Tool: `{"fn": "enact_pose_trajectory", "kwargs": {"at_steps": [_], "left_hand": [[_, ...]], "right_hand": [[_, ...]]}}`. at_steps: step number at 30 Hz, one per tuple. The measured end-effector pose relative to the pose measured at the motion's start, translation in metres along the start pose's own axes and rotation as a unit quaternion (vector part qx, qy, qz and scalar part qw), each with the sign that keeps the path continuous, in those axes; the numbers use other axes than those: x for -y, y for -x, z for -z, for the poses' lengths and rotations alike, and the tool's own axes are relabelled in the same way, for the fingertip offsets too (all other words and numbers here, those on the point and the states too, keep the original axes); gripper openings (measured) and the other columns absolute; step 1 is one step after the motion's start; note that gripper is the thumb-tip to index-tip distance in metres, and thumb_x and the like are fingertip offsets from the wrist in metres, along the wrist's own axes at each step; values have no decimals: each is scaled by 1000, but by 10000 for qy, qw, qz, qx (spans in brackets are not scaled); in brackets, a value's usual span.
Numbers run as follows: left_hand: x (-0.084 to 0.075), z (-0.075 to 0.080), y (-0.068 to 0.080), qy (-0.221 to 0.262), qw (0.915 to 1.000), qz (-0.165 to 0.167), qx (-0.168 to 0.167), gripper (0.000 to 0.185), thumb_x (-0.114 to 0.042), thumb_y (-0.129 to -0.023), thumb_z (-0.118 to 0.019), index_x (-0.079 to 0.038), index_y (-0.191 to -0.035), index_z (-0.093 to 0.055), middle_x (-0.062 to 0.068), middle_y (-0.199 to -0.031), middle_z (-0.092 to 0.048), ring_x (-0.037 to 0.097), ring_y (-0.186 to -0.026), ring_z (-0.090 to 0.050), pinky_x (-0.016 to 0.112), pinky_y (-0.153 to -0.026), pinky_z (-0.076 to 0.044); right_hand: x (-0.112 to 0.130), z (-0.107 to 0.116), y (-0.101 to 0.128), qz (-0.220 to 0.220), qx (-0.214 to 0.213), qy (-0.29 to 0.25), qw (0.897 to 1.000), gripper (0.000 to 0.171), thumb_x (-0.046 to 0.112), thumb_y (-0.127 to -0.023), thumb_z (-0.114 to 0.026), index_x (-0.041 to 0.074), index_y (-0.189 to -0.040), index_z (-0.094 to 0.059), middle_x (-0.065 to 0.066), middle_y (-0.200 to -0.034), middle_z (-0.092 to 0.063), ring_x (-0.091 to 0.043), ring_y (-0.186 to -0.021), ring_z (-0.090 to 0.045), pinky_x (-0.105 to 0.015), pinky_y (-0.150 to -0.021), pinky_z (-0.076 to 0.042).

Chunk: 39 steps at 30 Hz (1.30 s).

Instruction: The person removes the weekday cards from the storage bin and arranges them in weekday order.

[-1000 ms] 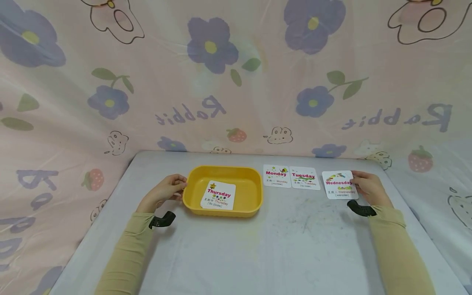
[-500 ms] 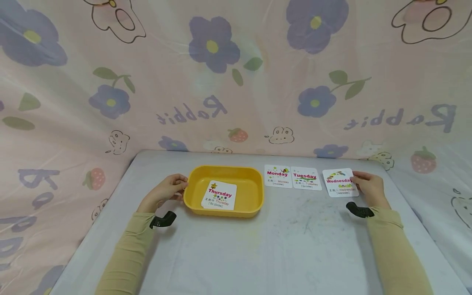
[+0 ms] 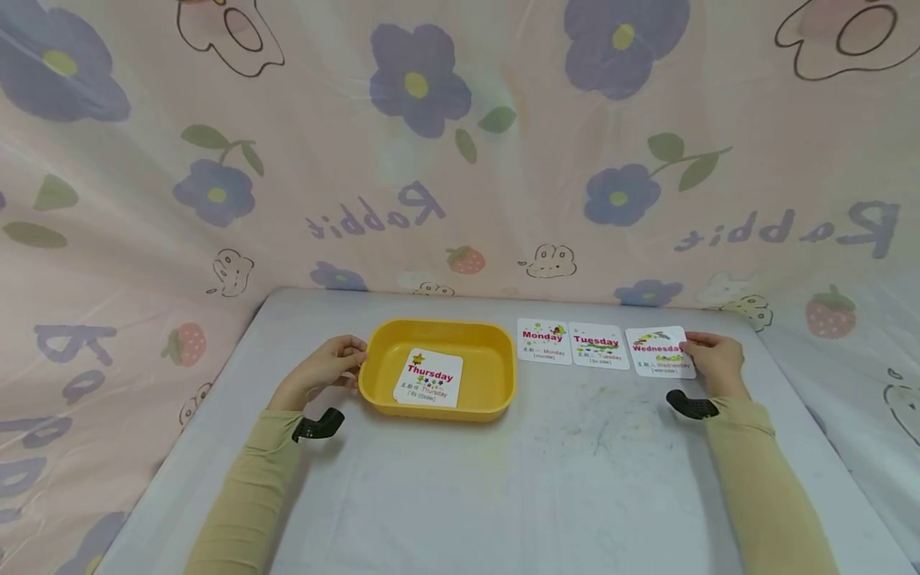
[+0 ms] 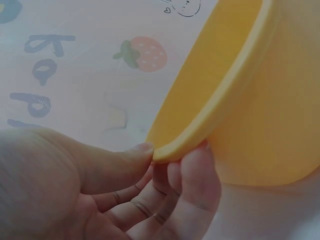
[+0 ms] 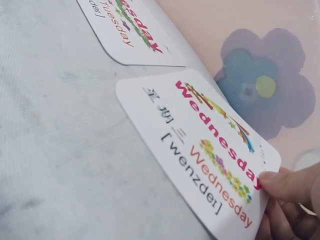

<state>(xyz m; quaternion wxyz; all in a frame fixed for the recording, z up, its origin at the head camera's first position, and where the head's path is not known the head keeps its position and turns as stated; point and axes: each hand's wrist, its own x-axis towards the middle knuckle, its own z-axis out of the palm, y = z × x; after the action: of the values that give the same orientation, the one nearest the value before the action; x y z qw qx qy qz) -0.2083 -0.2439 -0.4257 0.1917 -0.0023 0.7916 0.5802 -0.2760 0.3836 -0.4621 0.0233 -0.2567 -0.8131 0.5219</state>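
My left hand (image 3: 327, 373) pinches the left rim of a yellow tray (image 3: 496, 375), thumb on top and curled fingers below, as the left wrist view shows. Inside the tray lies a white Thursday card (image 3: 429, 379), slightly turned. My right hand (image 3: 717, 363) holds the Wednesday card (image 5: 200, 150) by its right edge, thumb on the printed face and fingers underneath. That card is just right of the Tuesday card (image 3: 599, 346), a narrow gap between them. Left of Tuesday, the Monday card (image 3: 544, 341) lies beside it in the same row.
The table (image 3: 431, 495) has a white cover with faint dark marks near its right middle. A pink curtain (image 3: 503, 192) with flowers and rabbits hangs behind and at the sides. Black wrist bands' camera parts (image 3: 319, 425) stick out at both sleeves.
My right hand has moved the Wednesday card left and slightly back, closer to Tuesday and more in line with the row. My left hand has stayed at the tray's rim.
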Motion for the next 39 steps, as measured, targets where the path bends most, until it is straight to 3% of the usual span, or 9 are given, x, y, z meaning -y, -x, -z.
{"fn": "enact_pose_trajectory", "kwargs": {"at_steps": [6,18,24,34,39], "left_hand": [[-1,0,0,52,10000,2,2,25,-11,-101,-48,7,-119,-45,12,-91,-59,19,-73,-58,29,-63,-55],[0,0,-1,45,10000,39,-21,25,-11,-101,-47,7,-119,-45,13,-93,-59,20,-75,-59,31,-65,-55],[-1,-1,0,10,10000,55,-41,25,-11,-102,-47,7,-119,-45,14,-94,-59,20,-75,-58,32,-66,-56],[-2,-3,-1,-57,9999,72,-62,25,-11,-101,-48,6,-119,-45,13,-95,-58,20,-76,-58,33,-68,-56],[-1,-2,-1,-80,9999,79,-64,25,-11,-102,-47,6,-119,-45,13,-94,-58,20,-76,-58,33,-69,-56]], "right_hand": [[3,-5,-4,-41,-152,-32,9999,43,6,-93,-60,-1,-134,-52,-5,-106,-55,-2,-79,-52,-13,-63,-48],[5,-8,-9,-256,-220,162,9993,41,5,-92,-59,-2,-132,-53,-16,-127,-51,-10,-84,-51,-16,-50,-45],[7,-7,-9,-257,-117,403,9988,41,7,-92,-60,-5,-131,-54,-21,-129,-51,-13,-84,-53,-18,-52,-45],[12,1,-3,179,116,1195,9926,39,11,-91,-63,-14,-121,-57,-29,-111,-61,-12,-73,-58,-20,-54,-50],[13,1,-3,281,78,1438,9892,38,12,-90,-64,-14,-117,-59,-25,-100,-65,-12,-70,-57,-21,-53,-48]]}}
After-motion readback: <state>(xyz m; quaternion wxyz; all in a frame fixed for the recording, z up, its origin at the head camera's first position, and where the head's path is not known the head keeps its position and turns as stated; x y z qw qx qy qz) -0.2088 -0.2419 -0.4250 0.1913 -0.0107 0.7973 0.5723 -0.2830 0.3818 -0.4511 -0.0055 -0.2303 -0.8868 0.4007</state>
